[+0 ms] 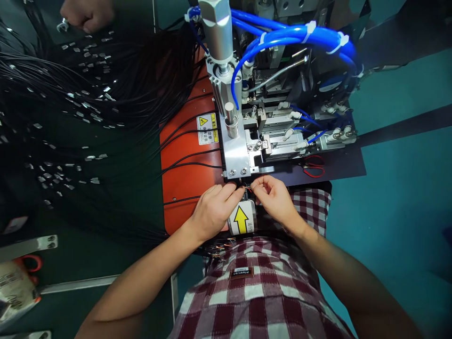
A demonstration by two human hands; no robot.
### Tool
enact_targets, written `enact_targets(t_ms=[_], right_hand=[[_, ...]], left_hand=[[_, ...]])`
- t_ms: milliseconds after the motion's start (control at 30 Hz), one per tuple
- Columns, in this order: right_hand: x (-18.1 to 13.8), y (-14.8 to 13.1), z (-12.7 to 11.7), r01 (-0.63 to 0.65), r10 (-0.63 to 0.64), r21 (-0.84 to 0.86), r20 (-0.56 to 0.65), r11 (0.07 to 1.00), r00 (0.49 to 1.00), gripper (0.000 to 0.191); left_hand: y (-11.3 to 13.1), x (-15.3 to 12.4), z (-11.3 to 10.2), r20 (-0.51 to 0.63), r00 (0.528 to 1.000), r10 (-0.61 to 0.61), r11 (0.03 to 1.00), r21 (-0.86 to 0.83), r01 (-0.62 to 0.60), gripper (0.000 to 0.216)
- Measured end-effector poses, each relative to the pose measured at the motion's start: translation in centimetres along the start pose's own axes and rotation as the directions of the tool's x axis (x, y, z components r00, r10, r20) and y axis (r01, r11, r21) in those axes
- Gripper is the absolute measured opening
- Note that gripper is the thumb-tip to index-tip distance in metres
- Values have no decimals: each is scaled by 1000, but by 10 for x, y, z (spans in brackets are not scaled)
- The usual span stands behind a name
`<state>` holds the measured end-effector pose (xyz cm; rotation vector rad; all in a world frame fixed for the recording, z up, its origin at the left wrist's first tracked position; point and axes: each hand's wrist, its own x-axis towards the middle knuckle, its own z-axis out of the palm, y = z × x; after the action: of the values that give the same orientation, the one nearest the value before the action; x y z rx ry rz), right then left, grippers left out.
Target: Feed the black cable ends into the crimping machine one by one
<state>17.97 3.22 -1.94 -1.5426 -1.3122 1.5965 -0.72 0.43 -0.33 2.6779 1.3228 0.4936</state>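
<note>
My left hand (216,209) is closed, its fingertips pinched at the front of the machine. A black cable (183,200) runs across the orange cover (189,181) and passes under this hand, which appears to grip its end. Close on the right, my right hand (277,197) pinches thin wires (249,189), one of them red, between thumb and forefinger. Both sets of fingertips nearly meet just below the machine's metal block (236,153). A plate with a yellow arrow (241,219) lies beneath them. The fingers hide the exact tips of the wires.
Several black cables with metal-tipped ends (95,110) spread over the dark table at left. Another person's hand (88,14) is at the top left. Blue air hoses (289,35) arch over the machine. Red-handled scissors (313,166) lie at right. Stripped wire ends (221,247) sit near my lap.
</note>
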Motion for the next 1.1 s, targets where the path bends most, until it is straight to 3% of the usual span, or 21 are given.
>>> enact_targets(t_ms=[100,167,333,600,933,1000,1100], right_hand=[[2,-1,-3,-81,74,84,81,993,994,18],[0,0,-6,-63,57,71,76,996,995,20],[-7,0,-7,135,-148,-157,-79,978,986,18],[-7,-3,-1,378,-429,-381,-56,844,902,9],[-5,1,1,190,-206,-241,-40,952,978,14],[-7,-3,1,196,-214,-275,-38,941,976,14],[-11,-8,2,266,-327,-452,-61,852,943,12]], left_hand=[[0,0,-1,29,999,-12,1000,-8,13,35],[0,0,-1,27,1000,-10,1000,-13,10,34],[1,3,0,-7,1000,-3,1000,-3,3,29],[2,7,-2,-69,998,2,1000,-11,-2,28],[2,6,-2,-54,999,-1,1000,-18,0,29],[1,5,-2,-48,999,-3,1000,-21,2,29],[1,5,-2,-47,999,-8,1000,-26,7,28]])
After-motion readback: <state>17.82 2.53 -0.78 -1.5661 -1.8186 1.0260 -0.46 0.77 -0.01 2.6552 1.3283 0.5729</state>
